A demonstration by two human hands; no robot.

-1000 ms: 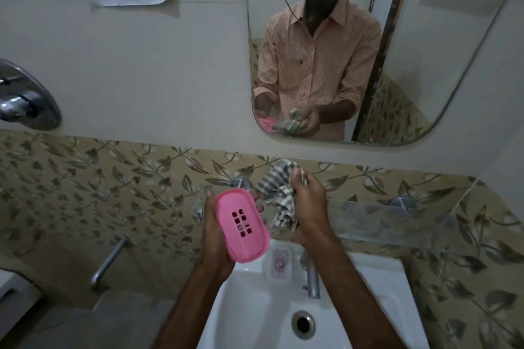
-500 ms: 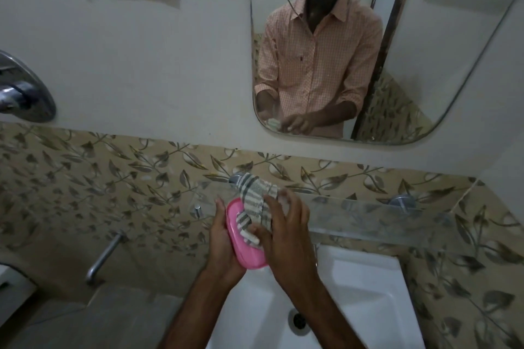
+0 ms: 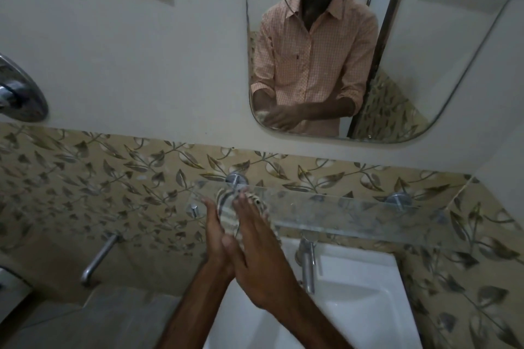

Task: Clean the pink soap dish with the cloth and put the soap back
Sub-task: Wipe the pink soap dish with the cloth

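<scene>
My two hands are pressed together above the white sink [image 3: 354, 289]. A striped grey and white cloth [image 3: 226, 212] is sandwiched between them. My right hand [image 3: 255, 249] lies flat over the cloth, fingers stretched toward the wall. My left hand [image 3: 215, 232] backs it from the left side. The pink soap dish is hidden between the hands and the cloth. No soap is in sight.
A glass shelf [image 3: 354, 212] on chrome pegs runs along the leaf-patterned tiles just behind my fingertips. The chrome basin tap [image 3: 307, 266] stands right of my hands. A wall spout [image 3: 99, 258] sticks out at the left. A mirror [image 3: 425, 51] hangs above.
My right hand brought the cloth from beside the dish onto it and pressed it flat. The pink dish, plainly visible before, is now covered by cloth and hands.
</scene>
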